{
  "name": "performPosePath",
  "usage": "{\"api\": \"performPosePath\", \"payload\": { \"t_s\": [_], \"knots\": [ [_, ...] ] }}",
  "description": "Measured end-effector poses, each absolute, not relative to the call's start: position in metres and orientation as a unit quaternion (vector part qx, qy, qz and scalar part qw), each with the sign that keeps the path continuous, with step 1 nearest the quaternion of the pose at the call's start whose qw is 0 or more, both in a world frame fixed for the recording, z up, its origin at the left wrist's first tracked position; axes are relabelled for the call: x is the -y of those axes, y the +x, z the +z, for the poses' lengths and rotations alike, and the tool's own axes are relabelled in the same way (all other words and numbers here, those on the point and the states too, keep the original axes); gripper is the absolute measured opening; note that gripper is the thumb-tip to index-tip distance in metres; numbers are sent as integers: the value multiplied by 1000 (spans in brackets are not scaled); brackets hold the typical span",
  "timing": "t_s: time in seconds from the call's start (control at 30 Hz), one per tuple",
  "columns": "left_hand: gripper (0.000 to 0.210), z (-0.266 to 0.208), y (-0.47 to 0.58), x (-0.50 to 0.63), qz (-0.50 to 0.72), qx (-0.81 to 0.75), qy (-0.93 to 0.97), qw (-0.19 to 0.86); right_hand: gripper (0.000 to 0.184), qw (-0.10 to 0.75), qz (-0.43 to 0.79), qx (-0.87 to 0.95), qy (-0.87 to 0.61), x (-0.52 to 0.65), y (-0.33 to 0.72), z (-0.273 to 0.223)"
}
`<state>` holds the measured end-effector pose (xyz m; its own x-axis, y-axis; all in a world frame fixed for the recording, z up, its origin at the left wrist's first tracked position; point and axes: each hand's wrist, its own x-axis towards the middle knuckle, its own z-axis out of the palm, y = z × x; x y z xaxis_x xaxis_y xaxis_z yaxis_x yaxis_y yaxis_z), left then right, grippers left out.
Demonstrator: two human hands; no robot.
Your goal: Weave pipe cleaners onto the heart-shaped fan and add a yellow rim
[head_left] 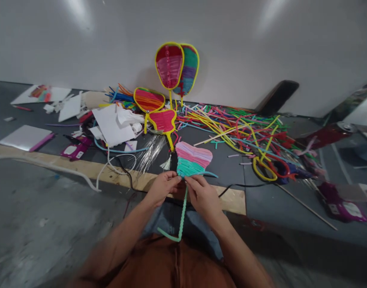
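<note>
- Centre of the frame, low: a heart-shaped woven fan piece [193,159], pink bands above and teal bands below, held up over the near edge of the bench [231,168].
- Left hand [163,187]: fingers pinched on the lower tip of the woven piece, grasping it from the left.
- Right hand [203,196]: fingers closed on the same tip from the right, where a teal pipe cleaner [181,218] leaves the weave and hangs down towards the lap.
- Step in hand, as judged: the teal rows near the point are being wound; the loose tail suggests the weave is unfinished.
- Next move, as judged: calls for keeping the tip pinched steady while the free tail is drawn across and tucked tight, without loosening the rows already laid.
- Upper centre: two finished yellow-rimmed fans [176,68] leaning on the wall; just below, two smaller ones [155,110] lying flat.
- Right of centre: a loose heap of coloured pipe cleaners [240,128] spread over the bench.
- Left of centre: white paper scraps [111,124]; far left, a pale notebook [21,137].
- Lower edge: a wooden strip [81,168] along the bench front.
</note>
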<state>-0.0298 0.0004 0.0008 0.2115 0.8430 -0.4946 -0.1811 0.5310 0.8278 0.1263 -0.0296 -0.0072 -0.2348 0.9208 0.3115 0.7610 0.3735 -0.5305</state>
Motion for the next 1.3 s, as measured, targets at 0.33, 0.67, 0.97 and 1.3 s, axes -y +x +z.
{"api": "performPosePath", "payload": {
  "t_s": [0.33,0.67,0.97,1.3],
  "knots": [
    [34,-1,-28,-1,359,-528,330,695,27,190,94,806,-552,27,122,0],
    [25,-1,-25,1,366,-518,358,685,32,99,158,799,-571,25,123,7],
    [31,-1,-24,3,373,-525,382,663,35,139,186,768,-597,26,120,5],
    [25,13,-27,2,401,-541,414,612,38,409,652,423,-478,47,123,-6]
  ]
}}
